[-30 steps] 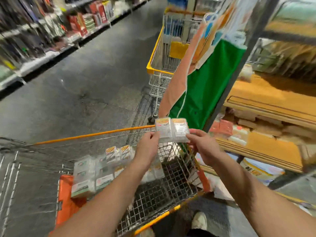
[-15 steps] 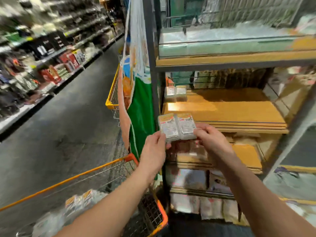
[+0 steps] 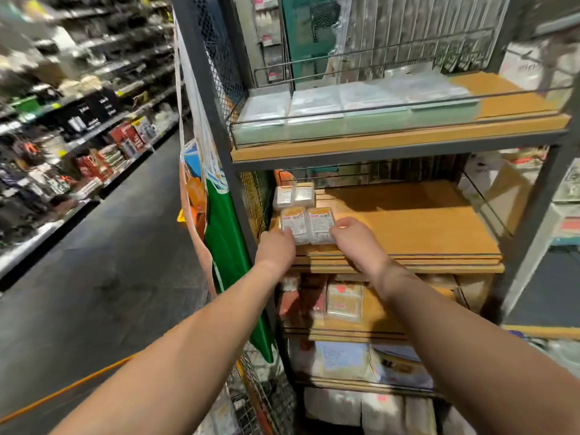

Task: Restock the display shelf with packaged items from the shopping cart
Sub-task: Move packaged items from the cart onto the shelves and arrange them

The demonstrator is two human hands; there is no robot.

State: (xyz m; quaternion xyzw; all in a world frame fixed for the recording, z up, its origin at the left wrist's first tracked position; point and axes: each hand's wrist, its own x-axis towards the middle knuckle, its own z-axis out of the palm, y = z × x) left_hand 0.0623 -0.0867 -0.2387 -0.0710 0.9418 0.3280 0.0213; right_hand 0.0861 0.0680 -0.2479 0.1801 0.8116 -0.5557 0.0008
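Observation:
Two clear packets with orange-topped labels (image 3: 309, 224) lie side by side at the front left of the middle wooden shelf (image 3: 408, 224). My left hand (image 3: 277, 249) holds the left packet at its near corner. My right hand (image 3: 351, 237) grips the right packet's near right edge. Two similar packets (image 3: 293, 196) sit just behind them against the shelf's left mesh wall. A corner of the wire shopping cart (image 3: 251, 400) with its orange rim shows at the bottom, below my left arm.
The upper shelf (image 3: 392, 139) carries flat clear packs behind a wire rail. Lower shelves hold more packaged goods (image 3: 345, 302). A green and white banner (image 3: 226, 246) hangs on the rack's left post. The aisle floor (image 3: 103, 277) and stocked shelving lie to the left.
I have turned from the cart to the rack. Both hands carried the two packets forward and down onto the middle shelf, in front of the two packets there.

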